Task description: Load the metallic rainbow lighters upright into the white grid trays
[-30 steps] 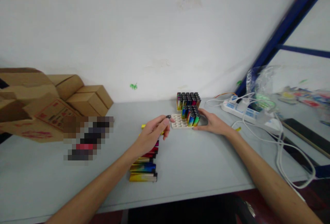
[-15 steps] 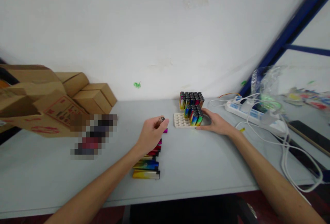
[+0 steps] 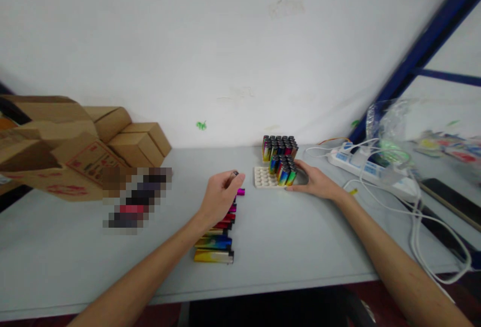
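My left hand (image 3: 219, 199) is closed around a lighter (image 3: 235, 173), its dark top poking out above the thumb and the rest hidden by the fingers. Beneath that hand, several shiny lighters (image 3: 213, 256) in yellow, blue, red and magenta lie side by side, partly covered. My right hand (image 3: 314, 180) grips the right end of a white tray (image 3: 262, 178) with round holes, thumb at the front edge and fingers behind. Several multicoloured lighters (image 3: 284, 172) stand upright in the tray's right part; holes show on its left.
Behind the tray stands a packed block of upright lighters (image 3: 278, 147) near the wall. Cardboard boxes (image 3: 139, 146) and a pixelated patch (image 3: 139, 199) are on the left. A power strip (image 3: 372, 169) with white cables and a dark phone (image 3: 447, 199) lie on the right.
The view has shifted very slightly. Both hands keep their places, the left with the lighter and the right at the tray.
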Demonstrator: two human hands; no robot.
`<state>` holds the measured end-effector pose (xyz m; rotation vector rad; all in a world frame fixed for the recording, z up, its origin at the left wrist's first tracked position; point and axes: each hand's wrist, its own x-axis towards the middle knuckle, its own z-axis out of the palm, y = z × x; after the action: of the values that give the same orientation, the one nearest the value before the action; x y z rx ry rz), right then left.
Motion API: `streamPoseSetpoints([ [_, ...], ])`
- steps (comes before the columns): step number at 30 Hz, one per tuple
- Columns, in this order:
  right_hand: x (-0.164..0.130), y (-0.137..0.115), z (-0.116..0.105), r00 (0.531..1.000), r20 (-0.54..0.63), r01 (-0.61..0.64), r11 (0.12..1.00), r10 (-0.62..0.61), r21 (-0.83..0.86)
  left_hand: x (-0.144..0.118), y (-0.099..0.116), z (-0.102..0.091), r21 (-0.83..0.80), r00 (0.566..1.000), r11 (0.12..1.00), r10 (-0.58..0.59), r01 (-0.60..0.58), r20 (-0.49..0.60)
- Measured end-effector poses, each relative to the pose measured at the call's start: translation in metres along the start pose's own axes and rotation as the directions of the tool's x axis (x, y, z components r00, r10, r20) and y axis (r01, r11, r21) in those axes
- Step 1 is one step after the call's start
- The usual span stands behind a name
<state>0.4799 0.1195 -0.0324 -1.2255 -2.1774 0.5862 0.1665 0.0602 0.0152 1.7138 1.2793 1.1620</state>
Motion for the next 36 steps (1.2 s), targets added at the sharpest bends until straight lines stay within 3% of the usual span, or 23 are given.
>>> streamPoseSetpoints([
  [9,0.0,0.002,0.0,1.0,-0.009,0.03,0.999,-0.03,-0.012,-0.002,-0.003,0.001,-0.04,0.999,0.999,-0.036,0.036,0.006],
  [17,0.001,0.0,0.0,0.999,-0.01,0.049,0.998,-0.048,0.043,0.008,0.002,0.008,-0.236,0.983,0.971,0.005,0.04,0.185],
  [23,0.004,-0.002,0.001,0.994,-0.006,0.105,0.988,-0.105,0.109,0.048,0.005,0.025,0.003,0.968,0.972,0.235,-0.236,0.085],
  [27,0.005,-0.002,0.001,0.993,-0.014,0.115,0.985,-0.114,0.125,0.071,0.005,0.039,0.021,0.947,0.963,0.26,-0.269,0.188],
  [31,0.005,-0.001,0.002,0.993,-0.033,0.118,0.985,-0.115,0.124,0.078,-0.003,0.051,0.114,0.923,0.935,0.301,-0.335,0.242],
  [36,0.006,0.001,0.002,0.988,-0.031,0.156,0.974,-0.153,0.166,0.081,-0.004,0.05,0.234,0.903,0.893,0.309,-0.383,0.299],
])
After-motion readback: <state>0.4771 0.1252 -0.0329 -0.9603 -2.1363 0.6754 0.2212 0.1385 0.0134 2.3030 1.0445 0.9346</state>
